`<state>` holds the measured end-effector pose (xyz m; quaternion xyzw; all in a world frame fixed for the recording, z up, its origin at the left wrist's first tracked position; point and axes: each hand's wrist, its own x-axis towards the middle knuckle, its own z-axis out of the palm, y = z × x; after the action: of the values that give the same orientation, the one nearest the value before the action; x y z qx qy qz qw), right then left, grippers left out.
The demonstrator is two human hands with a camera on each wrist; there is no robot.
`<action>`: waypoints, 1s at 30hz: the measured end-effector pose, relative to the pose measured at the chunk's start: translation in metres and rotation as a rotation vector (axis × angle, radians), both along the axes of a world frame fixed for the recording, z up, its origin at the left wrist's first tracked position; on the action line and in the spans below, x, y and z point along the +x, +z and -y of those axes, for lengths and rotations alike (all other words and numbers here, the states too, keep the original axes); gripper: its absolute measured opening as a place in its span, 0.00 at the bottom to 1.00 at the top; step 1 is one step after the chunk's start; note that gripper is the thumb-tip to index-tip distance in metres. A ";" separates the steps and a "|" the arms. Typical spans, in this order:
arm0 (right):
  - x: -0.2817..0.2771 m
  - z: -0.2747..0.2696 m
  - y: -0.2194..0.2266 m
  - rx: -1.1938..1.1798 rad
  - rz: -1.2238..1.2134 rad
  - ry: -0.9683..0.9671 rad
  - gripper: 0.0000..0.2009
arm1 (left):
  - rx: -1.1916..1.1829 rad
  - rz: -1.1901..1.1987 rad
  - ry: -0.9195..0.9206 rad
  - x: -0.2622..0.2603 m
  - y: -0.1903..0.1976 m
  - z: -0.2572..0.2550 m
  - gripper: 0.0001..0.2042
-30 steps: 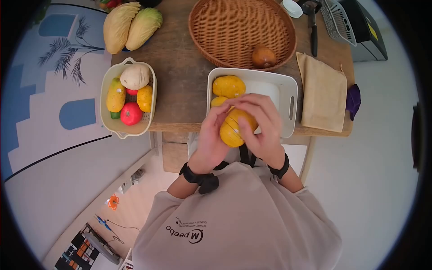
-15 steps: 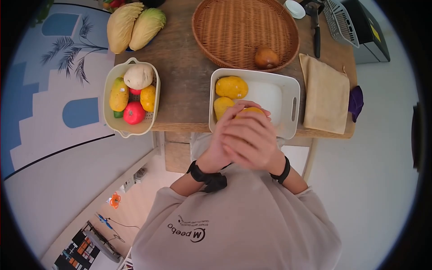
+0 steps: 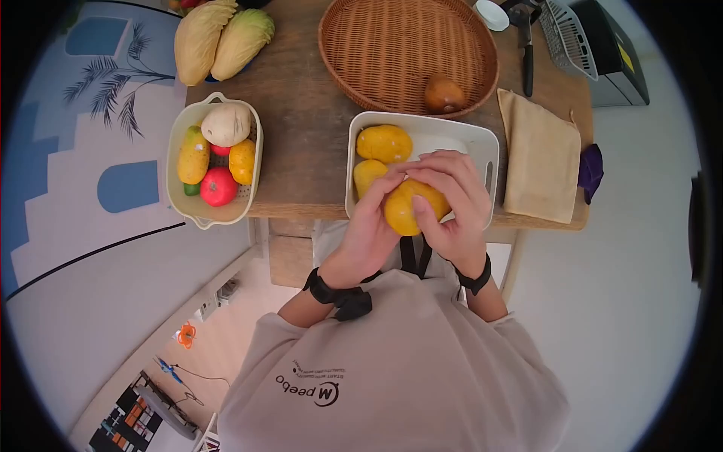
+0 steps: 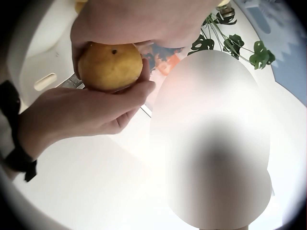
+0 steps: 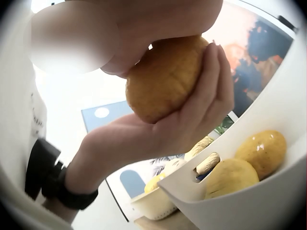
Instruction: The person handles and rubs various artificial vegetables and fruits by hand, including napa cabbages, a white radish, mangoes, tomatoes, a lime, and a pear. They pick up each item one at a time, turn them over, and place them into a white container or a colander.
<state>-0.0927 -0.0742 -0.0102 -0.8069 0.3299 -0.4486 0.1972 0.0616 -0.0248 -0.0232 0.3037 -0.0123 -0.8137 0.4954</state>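
Note:
Both hands hold a yellow mango point(image 3: 410, 208) above the near edge of the white tray point(image 3: 489, 139). My left hand point(image 3: 370, 235) cups it from the left, its fingers curving around the far side. From the right, my right hand point(image 3: 461, 215) wraps over it, with the thumb lying across the top. A small dark stem spot marks the mango point(image 4: 110, 67) in the left wrist view. Two more mangoes lie at the tray's left end, one farther back point(image 3: 384, 143) and one nearer point(image 3: 369, 178), partly hidden by the hands.
A cream basket point(image 3: 175, 162) with fruit and vegetables stands left, cabbages point(image 3: 245, 45) behind it. Beyond the tray is a round wicker tray point(image 3: 399, 45) with a brown round fruit point(image 3: 444, 94). A beige cloth bag point(image 3: 541, 162) and a knife point(image 3: 528, 68) lie right.
The mango has been turned between the hands; dark lines on it one second ago do not show now. My right hand covered it half a second ago and has since shifted right, exposing it.

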 end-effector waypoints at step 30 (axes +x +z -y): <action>0.032 -0.025 0.004 0.031 0.036 0.050 0.14 | 0.030 0.013 0.098 0.002 0.007 -0.001 0.15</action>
<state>-0.0607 -0.0494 -0.0058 -0.8035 0.3130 -0.4528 0.2267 0.0635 -0.0237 -0.0163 0.3168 0.0115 -0.7865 0.5300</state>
